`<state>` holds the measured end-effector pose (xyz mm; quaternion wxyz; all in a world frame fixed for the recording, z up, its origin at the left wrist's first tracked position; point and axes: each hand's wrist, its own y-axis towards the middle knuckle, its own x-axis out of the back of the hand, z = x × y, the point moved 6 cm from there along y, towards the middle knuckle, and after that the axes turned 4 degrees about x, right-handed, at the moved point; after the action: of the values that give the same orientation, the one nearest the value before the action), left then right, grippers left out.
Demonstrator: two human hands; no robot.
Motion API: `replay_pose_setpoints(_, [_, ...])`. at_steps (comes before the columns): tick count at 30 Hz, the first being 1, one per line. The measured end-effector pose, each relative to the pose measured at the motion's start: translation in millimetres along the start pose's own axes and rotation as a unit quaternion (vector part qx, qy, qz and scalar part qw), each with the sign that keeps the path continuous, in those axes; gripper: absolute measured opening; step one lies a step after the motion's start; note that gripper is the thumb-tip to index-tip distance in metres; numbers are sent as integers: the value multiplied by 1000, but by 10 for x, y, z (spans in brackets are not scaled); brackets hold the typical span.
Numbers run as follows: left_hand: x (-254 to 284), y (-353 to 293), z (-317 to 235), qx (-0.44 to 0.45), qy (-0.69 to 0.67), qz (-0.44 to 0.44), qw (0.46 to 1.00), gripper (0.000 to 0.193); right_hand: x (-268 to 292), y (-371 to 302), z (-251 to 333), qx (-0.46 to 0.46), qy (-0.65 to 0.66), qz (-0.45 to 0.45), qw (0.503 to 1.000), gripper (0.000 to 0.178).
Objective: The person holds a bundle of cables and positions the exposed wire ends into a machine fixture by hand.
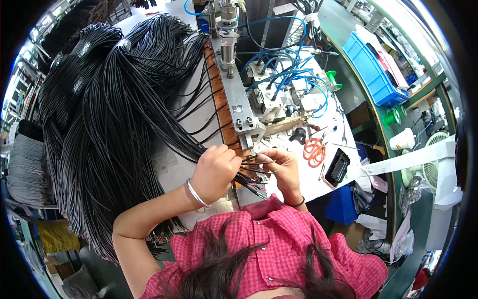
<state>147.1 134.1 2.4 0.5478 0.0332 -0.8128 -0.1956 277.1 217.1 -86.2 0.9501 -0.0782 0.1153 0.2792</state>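
My left hand [215,169] is closed around a bundle of black cables [174,137], their stripped ends fanning out below my fist. Close to it on the right, my right hand [284,172] pinches one black cable near its end, thumb against fingers. Just beyond both hands runs an orange-brown slotted strip [228,130], with single cables laid across it at intervals. Alongside the strip stands a metal press fixture [234,94] with an upright cylinder. A large heap of black cables [99,124] covers the table's left side and hangs over its edge.
Blue air hoses [298,74] tangle behind the fixture. On the table's right lie a coiled orange cord [314,152], a wrench [344,135] and a black tray-like object [338,167]. Farther right are a blue crate [371,70], green spools [392,117] and a white cup [402,139].
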Motion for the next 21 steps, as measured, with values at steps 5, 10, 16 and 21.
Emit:
replay_pose_setpoints(5, [23,25,32,27,2,9,1000,17,-26,-1,34,-10,40,26,999,10])
replay_pose_setpoints(10, [-21,11,6,-2,-14,27,1000,16,-106,-13,3,-57,93,116,987,7])
replay_pose_setpoints(16, [-49,13,-33,-25,-29,31,999,15,-19,11,-17,-22,78,66,995,4])
replay_pose_setpoints(21, [-60,17,-21,-37,0,3,999,13,64,57,-35,8,-51,25,998,6])
